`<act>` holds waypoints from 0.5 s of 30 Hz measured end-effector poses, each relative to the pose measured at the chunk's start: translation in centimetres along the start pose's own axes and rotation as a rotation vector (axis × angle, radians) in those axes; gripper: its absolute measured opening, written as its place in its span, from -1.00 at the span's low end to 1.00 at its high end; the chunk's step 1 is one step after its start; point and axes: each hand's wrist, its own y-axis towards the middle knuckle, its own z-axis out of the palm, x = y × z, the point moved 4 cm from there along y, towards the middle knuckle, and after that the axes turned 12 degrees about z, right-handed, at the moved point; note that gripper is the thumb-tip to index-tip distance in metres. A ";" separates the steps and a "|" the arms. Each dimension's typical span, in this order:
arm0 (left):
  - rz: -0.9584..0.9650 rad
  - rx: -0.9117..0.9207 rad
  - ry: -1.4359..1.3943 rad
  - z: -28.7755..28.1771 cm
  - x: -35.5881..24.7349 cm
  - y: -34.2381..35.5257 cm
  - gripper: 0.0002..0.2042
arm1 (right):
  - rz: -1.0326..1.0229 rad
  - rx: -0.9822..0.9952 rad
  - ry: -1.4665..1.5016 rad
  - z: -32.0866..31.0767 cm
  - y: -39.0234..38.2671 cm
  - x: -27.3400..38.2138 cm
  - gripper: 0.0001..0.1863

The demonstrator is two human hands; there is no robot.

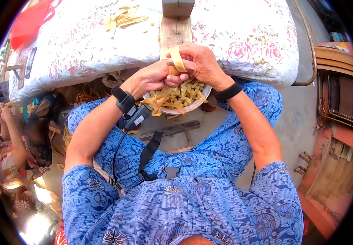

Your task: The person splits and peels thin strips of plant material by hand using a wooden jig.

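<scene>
Both my hands meet above a bowl in front of me. A flat pale-yellow strip (pixel 177 58), like a dried leaf or bast strip, loops up between them. My left hand (pixel 158 76) is closed, its fingertips pinching the lower part of the strip. My right hand (pixel 203 62) is closed on the same strip from the other side, fingers bent and touching the left ones. Just below, the white-rimmed bowl (pixel 193 108) is heaped with short folded yellow pieces (pixel 180 97). Some longer strips hang over its near left rim. The exact grip of the fingertips is partly hidden.
A wooden beam (pixel 175 36) lies over the flowered cloth (pixel 241 45), beside loose yellow strips (pixel 125 18). A red bag (pixel 31 22) is at far left. Another person's arm (pixel 15 136) shows at left. A wooden stool frame (pixel 170 130) stands between my knees; furniture (pixel 339 96) at right.
</scene>
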 end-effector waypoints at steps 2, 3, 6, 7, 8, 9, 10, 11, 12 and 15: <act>0.129 -0.080 -0.001 -0.5 -0.2 0.3 -0.87 | -0.028 -0.153 -0.061 -0.5 -0.4 0.1 -0.84; 0.229 -0.173 -0.023 -1.0 -0.2 0.2 -0.86 | 0.007 -0.243 -0.162 -0.7 -0.7 0.2 -0.85; 0.430 -0.295 0.121 -1.2 -0.8 -0.4 -0.83 | 0.188 -0.236 -0.140 -0.8 -1.1 -0.1 -0.84; 0.475 -0.369 0.186 -1.0 -1.0 -0.6 -0.83 | 0.307 -0.144 -0.029 -0.6 -1.0 -0.3 -0.84; 0.524 -0.442 0.255 -1.0 -1.3 -0.8 -0.82 | 0.418 -0.051 0.082 -0.4 -0.9 -0.6 -0.84; 0.553 -0.413 0.273 -1.4 -1.1 -0.8 -0.80 | 0.367 -0.049 0.198 0.2 -0.7 -1.2 -0.81; 0.540 -0.430 0.289 -1.4 -1.2 -0.9 -0.79 | 0.377 -0.038 0.248 0.3 -0.5 -1.3 -0.83; 0.526 -0.445 0.304 -1.0 -1.5 -1.1 -0.78 | 0.389 -0.027 0.297 0.4 -0.4 -1.4 -0.84; 0.512 -0.461 0.318 -0.7 -1.8 -1.2 -0.78 | 0.402 -0.017 0.345 0.5 -0.4 -1.5 -0.85; 0.455 -0.435 0.806 -0.2 -2.1 -1.7 -0.74 | 0.152 -0.228 -0.189 0.0 -0.7 0.7 -0.92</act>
